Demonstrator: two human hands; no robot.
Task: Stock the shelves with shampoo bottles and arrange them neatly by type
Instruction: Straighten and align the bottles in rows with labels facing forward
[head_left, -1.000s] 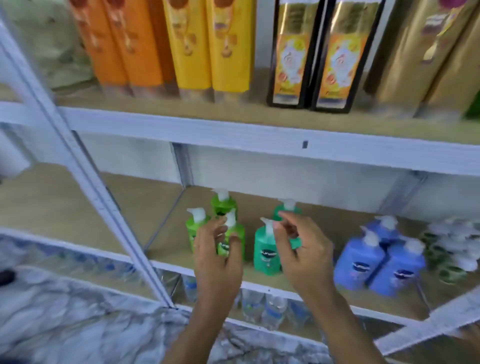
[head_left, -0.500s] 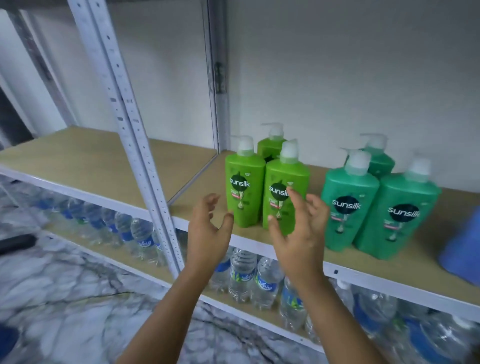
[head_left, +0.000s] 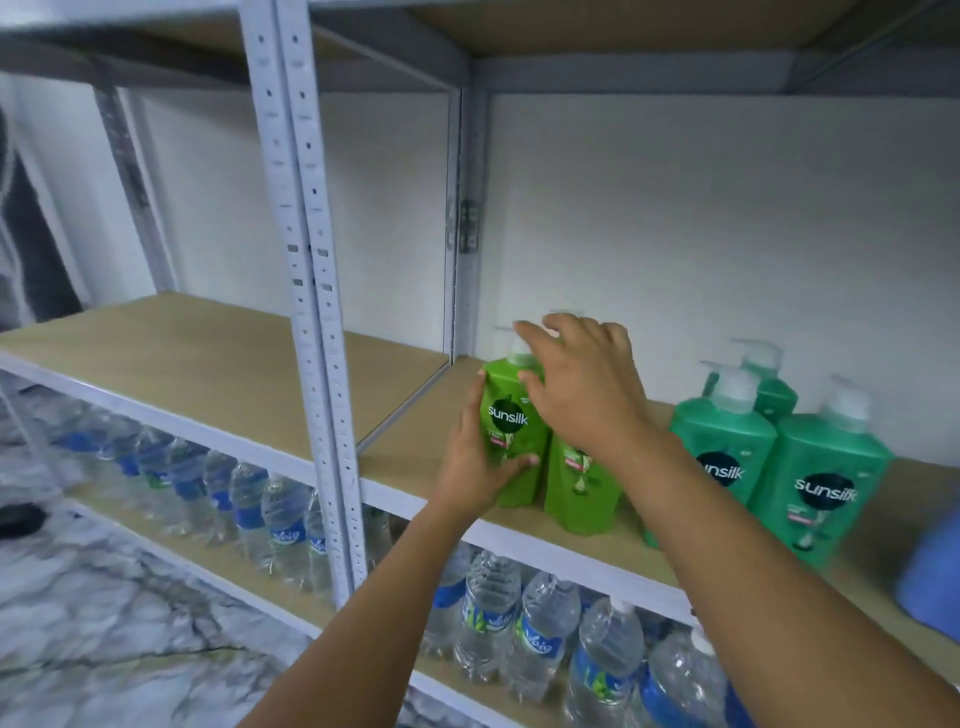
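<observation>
Two light green Sunsilk pump bottles stand side by side near the left end of the wooden shelf (head_left: 415, 460). My left hand (head_left: 475, 462) wraps the left green bottle (head_left: 511, 415) from its left side, thumb across the lower front. My right hand (head_left: 582, 395) lies over the top of the right green bottle (head_left: 582, 493) with fingers spread, covering both pumps and whatever stands behind. To the right stand three teal Sunsilk bottles, two in front (head_left: 727, 447) (head_left: 826, 488) and one behind (head_left: 774, 395).
A blue bottle (head_left: 932, 577) shows at the right edge of the shelf. Two perforated grey uprights (head_left: 317, 312) divide this bay from a bare wooden shelf (head_left: 208, 353) on the left. Water bottles (head_left: 488, 613) fill the shelf below. Marble floor (head_left: 104, 623) lies lower left.
The view has dropped and come closer to the shelf. Both hands went forward from in front of the green bottles: the left closed on the left bottle, the right came over the tops.
</observation>
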